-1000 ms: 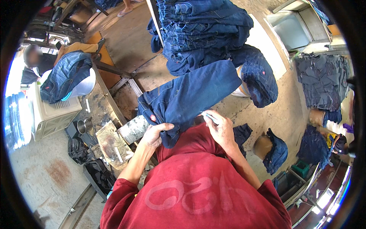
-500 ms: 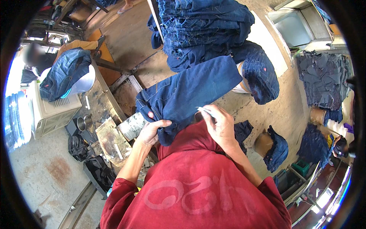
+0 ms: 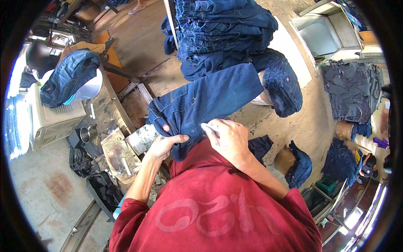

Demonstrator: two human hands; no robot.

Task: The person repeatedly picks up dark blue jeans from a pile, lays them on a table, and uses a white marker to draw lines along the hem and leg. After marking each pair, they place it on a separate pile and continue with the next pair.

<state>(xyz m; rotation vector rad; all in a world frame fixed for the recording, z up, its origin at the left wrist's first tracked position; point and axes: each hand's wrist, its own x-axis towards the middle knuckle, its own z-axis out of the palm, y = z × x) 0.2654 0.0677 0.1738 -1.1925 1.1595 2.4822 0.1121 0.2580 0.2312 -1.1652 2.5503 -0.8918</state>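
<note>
A pair of dark blue jeans (image 3: 210,94) lies in front of me, stretched over a cylindrical support (image 3: 143,138) whose whitish, worn end shows at the left. My left hand (image 3: 161,147) grips the jeans at the waist end, thumb on top, just below a small red and white patch (image 3: 166,127). Above the cloth's near edge is my right hand (image 3: 228,140), its fingers pinched around a small whitish stick (image 3: 208,128). The stick's tip is at or just over the denim; whether they touch I cannot tell.
A tall stack of jeans (image 3: 222,29) rises beyond. More denim hangs over a round stand (image 3: 283,90) at the right. To the left, a stained board (image 3: 119,153) carries white sticks beside a metal cup (image 3: 87,134). Another person (image 3: 40,59) is at the far left.
My right hand has moved left and slightly down, bringing the whitish stick closer to the jeans' waist end. My left hand keeps its grip on the jeans.
</note>
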